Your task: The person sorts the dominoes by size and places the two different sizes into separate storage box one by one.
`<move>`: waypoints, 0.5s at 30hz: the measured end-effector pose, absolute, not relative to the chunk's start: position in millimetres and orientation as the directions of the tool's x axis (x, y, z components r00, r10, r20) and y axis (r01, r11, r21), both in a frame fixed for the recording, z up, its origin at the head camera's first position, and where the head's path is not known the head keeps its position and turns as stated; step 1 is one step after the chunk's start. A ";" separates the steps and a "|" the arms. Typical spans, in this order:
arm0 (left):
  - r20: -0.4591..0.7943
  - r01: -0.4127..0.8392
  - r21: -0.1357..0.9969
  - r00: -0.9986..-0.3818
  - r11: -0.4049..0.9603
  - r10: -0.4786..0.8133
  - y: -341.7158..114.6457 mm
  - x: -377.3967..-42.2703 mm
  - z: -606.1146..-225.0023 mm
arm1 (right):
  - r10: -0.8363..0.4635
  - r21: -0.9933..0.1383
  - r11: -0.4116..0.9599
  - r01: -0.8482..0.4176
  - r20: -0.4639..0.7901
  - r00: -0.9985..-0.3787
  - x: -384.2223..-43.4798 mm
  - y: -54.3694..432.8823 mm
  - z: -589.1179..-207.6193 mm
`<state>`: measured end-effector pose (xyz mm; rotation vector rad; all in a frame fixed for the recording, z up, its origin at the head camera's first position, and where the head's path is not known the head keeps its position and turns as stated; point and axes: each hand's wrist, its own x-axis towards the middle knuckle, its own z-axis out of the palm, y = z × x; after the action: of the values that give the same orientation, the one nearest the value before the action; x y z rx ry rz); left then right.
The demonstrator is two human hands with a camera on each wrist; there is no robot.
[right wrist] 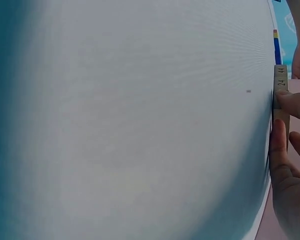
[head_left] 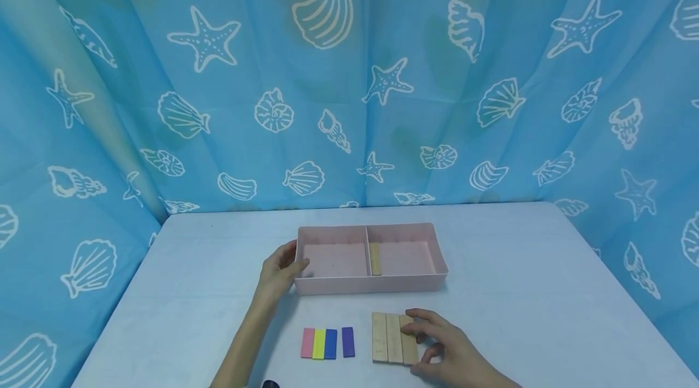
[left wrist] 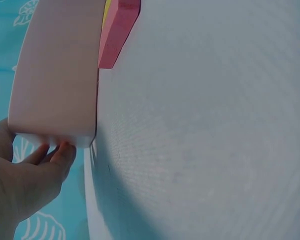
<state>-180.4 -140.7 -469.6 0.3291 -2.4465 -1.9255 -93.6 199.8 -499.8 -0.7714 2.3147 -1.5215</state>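
Observation:
A pale pink two-compartment tray [head_left: 371, 285] stands on the table, and my left hand [head_left: 277, 271] grips its left end wall, thumb at the inner side. Nearer to me, three plain wooden blocks lie side by side. My right hand [head_left: 449, 348] is over the rightmost wooden block [head_left: 409, 349], fingers curled at its far part and thumb by its near end. In the right wrist view, printed numbers show on the end of a wooden block [right wrist: 281, 75]. Another wooden block [head_left: 375, 258] lies inside the tray's right compartment, along the divider.
Left of the wooden blocks lie a pink block [head_left: 308, 343], a yellow block [head_left: 319, 344] and a blue block [head_left: 330, 344] together, with a purple block [head_left: 348, 342] slightly apart. A blue shell-patterned curtain [head_left: 338, 102] surrounds the white table [head_left: 519, 279].

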 end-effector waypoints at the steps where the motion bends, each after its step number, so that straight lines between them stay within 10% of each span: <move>1: -0.121 -0.156 0.964 -0.978 0.217 -0.169 -140.7 -180.4 -469.6 | -0.565 -0.905 0.307 -0.294 0.075 -0.822 -93.9 200.2 -499.8; 15: -0.123 -0.152 0.968 -0.981 0.198 -0.150 -142.6 -179.6 -470.7 | -0.520 -0.831 0.292 -0.473 0.277 -0.808 -99.9 202.0 -482.8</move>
<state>-179.6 -142.6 -470.7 0.3064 -2.4322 -1.9668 -99.9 202.0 -482.8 -0.9566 2.4877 -1.5737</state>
